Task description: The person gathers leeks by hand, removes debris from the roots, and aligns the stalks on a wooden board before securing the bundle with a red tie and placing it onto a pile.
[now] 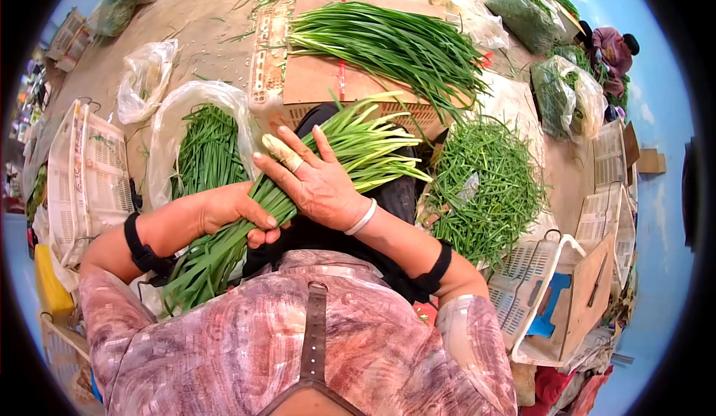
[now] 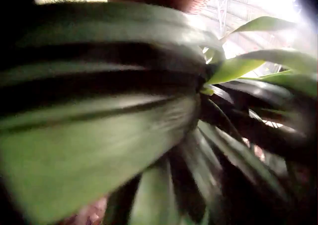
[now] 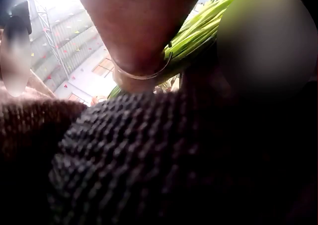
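Note:
A bundle of garlic chives [image 1: 358, 140] lies slantwise across the person's lap, pale stems at the upper right and dark leaf ends at the lower left. The left hand [image 1: 237, 208] grips its leafy part, fingers curled around it. Flat across the bundle's middle rests the right hand [image 1: 324, 186], its fingers stretched out and a pale wrap [image 1: 282, 151] around one of them. Broad blurred leaves [image 2: 99, 150] fill the left wrist view. In the right wrist view, light green stems [image 3: 203, 31] show beside a forearm, and dark knit fabric covers the lower part.
A larger pile of chives [image 1: 388, 43] lies on a cardboard-topped crate ahead. To the right is a heap of loose green trimmings [image 1: 485, 185]; left, a clear plastic bag [image 1: 168, 144] holds more chives. White plastic crates [image 1: 89, 185] stand on both sides. Another person [image 1: 615, 54] is at the far right.

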{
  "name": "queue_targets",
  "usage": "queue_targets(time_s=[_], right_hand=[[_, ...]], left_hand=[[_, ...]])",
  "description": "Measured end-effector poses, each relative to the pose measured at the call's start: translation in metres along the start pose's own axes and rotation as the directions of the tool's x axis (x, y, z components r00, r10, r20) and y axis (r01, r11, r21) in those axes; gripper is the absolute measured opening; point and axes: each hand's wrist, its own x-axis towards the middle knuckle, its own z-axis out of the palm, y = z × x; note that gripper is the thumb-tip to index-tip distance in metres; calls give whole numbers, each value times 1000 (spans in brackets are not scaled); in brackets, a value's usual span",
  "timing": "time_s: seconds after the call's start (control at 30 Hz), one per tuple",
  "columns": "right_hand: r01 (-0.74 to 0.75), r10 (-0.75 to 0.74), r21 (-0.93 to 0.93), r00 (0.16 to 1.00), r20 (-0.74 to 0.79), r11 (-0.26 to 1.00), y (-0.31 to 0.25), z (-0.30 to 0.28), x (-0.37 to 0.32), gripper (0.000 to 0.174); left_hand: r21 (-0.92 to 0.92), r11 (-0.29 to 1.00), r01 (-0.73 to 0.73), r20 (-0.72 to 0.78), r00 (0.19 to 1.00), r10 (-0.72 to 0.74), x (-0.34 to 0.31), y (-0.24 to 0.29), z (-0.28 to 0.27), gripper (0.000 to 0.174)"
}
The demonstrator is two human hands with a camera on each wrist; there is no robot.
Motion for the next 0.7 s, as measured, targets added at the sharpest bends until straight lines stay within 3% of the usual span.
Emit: queue_targets(time_s=[0.03,0.23,0.27,0.3,0.33,0.37,0.4,0.47,0.5,0.53,0.57,0.6,0.7], right_hand=[[8,-9,-5,995,-95,1000,1,3,3,50],[15,2,84,979,-202,996,11,-17,21,24],[12,10,110,980,-199,994,17,-27,26,20],[-8,35,117,972,-231,993,25,-34,30,27],[-36,75,170,970,-230,985,34,-42,35,30],[-61,113,223,967,-227,973,45,-51,41,33],[-50,152,332,945,-289,942,57,-67,49,35],[-163,310,463,914,-262,871,91,-90,51,29],[-209,396,560,887,-237,802,103,-111,49,25],[-240,434,543,862,-263,805,117,-129,46,23],[-203,505,634,793,-341,747,120,-148,44,24],[-207,612,797,754,-239,567,127,-167,39,29],[35,666,973,723,-182,229,142,-195,20,37]], left_hand=[[-3,1000,-10,-3,1000,10,-4,2,2,35],[118,992,-40,77,997,31,-22,37,25,37],[123,989,-81,75,995,72,-28,47,32,45],[74,991,-113,99,989,105,-32,56,40,61],[176,944,-278,62,961,271,-42,63,52,78],[141,961,-238,300,935,188,-26,82,33,84],[268,876,-401,339,890,304,-35,105,48,85],[603,584,-543,143,794,591,-71,127,85,91],[508,644,-572,238,812,533,-65,157,52,91],[309,719,-622,137,778,614,-71,172,46,90],[368,635,-679,204,726,657,-79,187,36,85],[414,577,-704,201,689,696,-83,197,23,80],[631,412,-657,127,611,781,-68,190,7,72]])
